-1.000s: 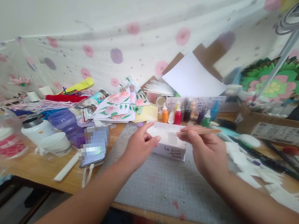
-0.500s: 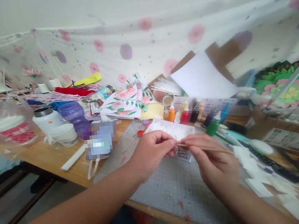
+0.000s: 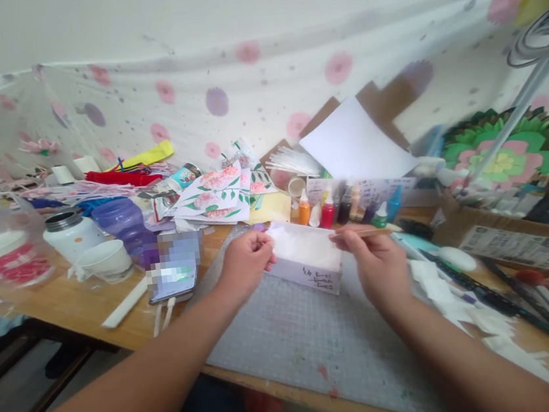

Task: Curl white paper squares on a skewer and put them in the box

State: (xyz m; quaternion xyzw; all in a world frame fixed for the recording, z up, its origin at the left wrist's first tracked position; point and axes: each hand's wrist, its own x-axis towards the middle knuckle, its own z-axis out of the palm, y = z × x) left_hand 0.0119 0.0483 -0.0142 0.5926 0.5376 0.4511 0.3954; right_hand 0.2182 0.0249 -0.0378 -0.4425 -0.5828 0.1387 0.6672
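Note:
My left hand (image 3: 249, 260) is pinched closed at the left end of a small white box (image 3: 306, 270) with dark handwriting on its front. What its fingertips hold is too small to make out. White material (image 3: 305, 241) fills the box. At the box's right end, my right hand (image 3: 376, 254) grips a thin wooden stick (image 3: 369, 231), which lies roughly level and points left. The box rests on a grey cutting mat (image 3: 315, 347). Just behind it stand small paint bottles, among them an orange one (image 3: 303, 210) and a red one (image 3: 327, 212).
A phone (image 3: 177, 270) with a white cable, a paper cup (image 3: 107, 261) and a white jar (image 3: 72, 235) are on the left. Floral papers (image 3: 218, 196) lie behind. White paper pieces (image 3: 437, 290), brushes and a cardboard box (image 3: 510, 235) stand to the right.
My hands have moved apart, the left one leftward, the right one holding the stick away from it. The white box between them now shows more. The view has turned slightly right.

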